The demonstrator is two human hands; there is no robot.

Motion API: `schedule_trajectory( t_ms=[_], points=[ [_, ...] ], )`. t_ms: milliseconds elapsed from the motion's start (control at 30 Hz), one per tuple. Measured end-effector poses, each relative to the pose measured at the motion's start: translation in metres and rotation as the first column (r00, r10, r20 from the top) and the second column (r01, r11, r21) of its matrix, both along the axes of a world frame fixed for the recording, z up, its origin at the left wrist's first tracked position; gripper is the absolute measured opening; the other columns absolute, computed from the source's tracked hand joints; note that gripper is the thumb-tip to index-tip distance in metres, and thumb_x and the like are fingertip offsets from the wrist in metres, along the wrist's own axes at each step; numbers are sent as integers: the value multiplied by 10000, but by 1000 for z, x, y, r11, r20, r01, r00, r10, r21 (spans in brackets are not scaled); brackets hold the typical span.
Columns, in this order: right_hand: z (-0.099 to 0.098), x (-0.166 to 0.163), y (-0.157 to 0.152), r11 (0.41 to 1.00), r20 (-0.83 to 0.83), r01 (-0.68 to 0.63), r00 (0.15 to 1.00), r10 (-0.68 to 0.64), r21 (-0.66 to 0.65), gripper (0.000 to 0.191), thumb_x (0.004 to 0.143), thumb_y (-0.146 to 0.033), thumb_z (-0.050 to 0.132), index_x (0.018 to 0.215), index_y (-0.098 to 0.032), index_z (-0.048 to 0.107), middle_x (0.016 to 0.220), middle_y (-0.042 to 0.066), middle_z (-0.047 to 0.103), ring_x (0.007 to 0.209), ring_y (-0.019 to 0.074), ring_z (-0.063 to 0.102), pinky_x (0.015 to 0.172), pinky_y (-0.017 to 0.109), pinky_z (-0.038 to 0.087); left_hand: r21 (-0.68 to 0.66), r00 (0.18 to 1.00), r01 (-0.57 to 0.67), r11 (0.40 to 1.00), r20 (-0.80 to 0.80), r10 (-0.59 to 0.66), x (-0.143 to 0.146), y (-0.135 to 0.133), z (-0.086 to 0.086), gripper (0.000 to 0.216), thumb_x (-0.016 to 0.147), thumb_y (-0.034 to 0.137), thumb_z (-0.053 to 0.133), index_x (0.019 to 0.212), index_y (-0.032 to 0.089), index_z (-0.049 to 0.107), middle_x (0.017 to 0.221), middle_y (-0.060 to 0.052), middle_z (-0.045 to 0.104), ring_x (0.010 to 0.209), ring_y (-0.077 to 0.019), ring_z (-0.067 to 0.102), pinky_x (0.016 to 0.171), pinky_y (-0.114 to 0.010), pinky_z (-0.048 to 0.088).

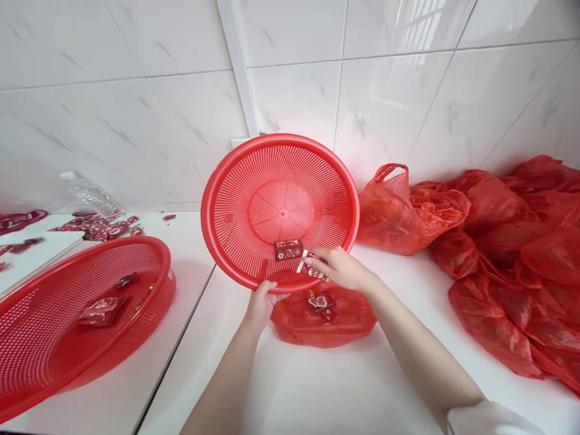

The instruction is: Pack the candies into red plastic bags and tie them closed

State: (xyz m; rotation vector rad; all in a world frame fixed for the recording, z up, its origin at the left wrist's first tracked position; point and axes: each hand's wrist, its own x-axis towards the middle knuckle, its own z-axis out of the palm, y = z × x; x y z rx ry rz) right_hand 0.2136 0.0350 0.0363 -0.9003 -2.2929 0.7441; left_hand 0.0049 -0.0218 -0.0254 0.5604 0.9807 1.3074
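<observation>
Basket [282, 179], red and perforated, stands tilted on its lower rim with the open side facing the person, directly above both hands. Left hand [261, 300] is closed on the lower rim of the basket, thumb on the inner side, and holds it in this tilted position. Right hand [338, 267] reaches over the same rim just right of the left hand; its fingers are pinched narrow on a small packet [303, 262], red with a white end. A dark packet [289, 249] lies against the mesh just left of the right fingertips, apart from them.

A red bag [322, 317] lies on the counter [341, 397] directly under the hands, with a printed packet showing at its top. A second basket [24, 335], holding a few packets, sits well left of the left hand. A pile of bags [521, 263] lies well right of the right hand. Loose packets [97, 226] lie far left, beyond the second basket.
</observation>
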Motion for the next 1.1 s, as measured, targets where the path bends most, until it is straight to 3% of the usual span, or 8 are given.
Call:
schedule_trajectory(
  t_ms=[133, 333, 500, 567, 667, 833, 967, 1100],
  points=[
    [1, 0, -2, 996, 20, 84, 996, -84, -11, 362, 947, -483, 454, 1024, -179, 635, 554, -51, 508, 517, 102, 480, 563, 210, 335, -11, 1000, -2, 1000, -11, 2, 0, 0, -1, 215, 655, 216, 617, 830, 122, 698, 920, -108, 739, 1060, -316, 640, 921, -448, 512],
    [5, 2, -5, 999, 11, 2, 1000, -1, -34, 408, 913, -430, 541, 1251, -203, 571, 634, -33, 611, 529, 104, 520, 611, 219, 383, 7, 1000, 1, 1000, -3, -1, 3, -1, 0, 289, 661, 202, 607, 920, 127, 712, 1000, -105, 735, 1045, -312, 649, 924, -453, 509],
    [7, 7, -5, 990, 79, -98, 991, 106, -101, 351, 868, -494, 579, 990, -190, 704, 655, -6, 652, 548, 119, 553, 568, 226, 393, 10, 1000, 28, 1000, -12, -28, 2, 0, -1, 294, 682, 220, 604, 932, 119, 719, 998, -113, 736, 1006, -312, 665, 926, -469, 503],
    [5, 7, -2, 993, 97, -95, 990, 101, -65, 368, 885, -510, 548, 883, -186, 721, 761, 27, 694, 655, 145, 605, 639, 250, 434, 15, 999, 45, 999, -21, -45, 2, -1, -2, 289, 682, 220, 607, 927, 116, 720, 994, -120, 736, 1021, -322, 658, 929, -478, 499],
    [-4, 3, 3, 998, 75, -3, 997, -1, 59, 374, 941, -464, 470, 1018, -181, 702, 1003, 84, 700, 906, 200, 633, 832, 318, 460, 23, 998, 63, 998, -14, -63, 6, -3, -2, 301, 669, 194, 620, 949, 132, 713, 1001, -107, 735, 1075, -327, 635, 947, -480, 489],
    [-27, -14, 3, 992, 179, 54, 981, -74, 116, 652, 911, -537, 476, 1440, -163, 393, 1484, 161, 391, 1340, 320, 376, 1072, 496, 314, 30, 998, 52, 998, 23, -52, 15, -7, -2, 394, 644, 151, 632, 1034, 177, 680, 1042, -65, 725, 1129, -307, 605, 957, -473, 485],
    [-30, -20, -1, 993, 250, -112, 963, 103, 23, 714, 856, -585, 538, 1423, -167, 421, 1326, 166, 559, 1216, 314, 510, 1014, 484, 380, 37, 1000, -4, 999, 0, 4, 11, -5, -3, 357, 638, 167, 631, 991, 162, 689, 1001, -77, 731, 1069, -312, 634, 922, -468, 502],
    [-22, -14, 3, 978, 168, -208, 965, 201, 21, 461, 762, -310, 728, 1196, -186, 636, 1086, 101, 684, 983, 235, 629, 859, 345, 476, 9, 999, 34, 999, 0, -34, 1, -1, -3, 270, 671, 238, 611, 898, 128, 708, 959, -119, 733, 1023, -312, 656, 909, -450, 508]
  ],
)
